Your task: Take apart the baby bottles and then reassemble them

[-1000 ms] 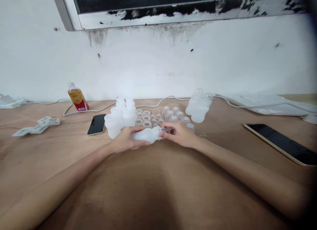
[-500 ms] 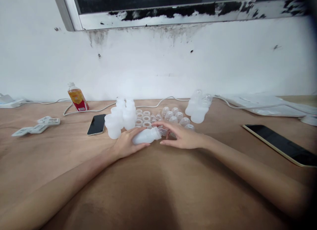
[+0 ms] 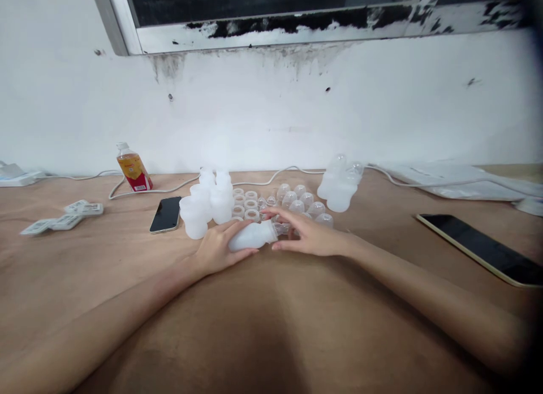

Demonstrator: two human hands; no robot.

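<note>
Read the clock face from the held bottle (image 3: 251,236), white and tilted at the middle of the table (image 3: 237,320), neck toward three o'clock. See a drink bottle (image 3: 134,169) at ten o'clock with a red and orange label and a pale barcode-like patch; cannot read the print. See dark printing on the grey-white cards (image 3: 65,219) at nine o'clock, too small to make out.

Lose the top of the window (image 3: 271,7) past twelve o'clock and the far end of the large phone (image 3: 479,250) at three o'clock, both cut off. Find the white bottles (image 3: 198,208) at ten o'clock blurred together by glare, and the clear domes (image 3: 299,202) at two o'clock partly covered by the right hand (image 3: 313,236). Cannot see most left fingers behind the held bottle.

Reaches in from eight o'clock, clasping the bottle's body firmly in the left hand (image 3: 218,248), thumb on the near side. Reaches in from four o'clock on the other side, spreading right thumb and index finger apart around the neck collar (image 3: 268,232) and clear teat (image 3: 281,228), not pinched together; cannot tell of any fingertip contact there.
</note>
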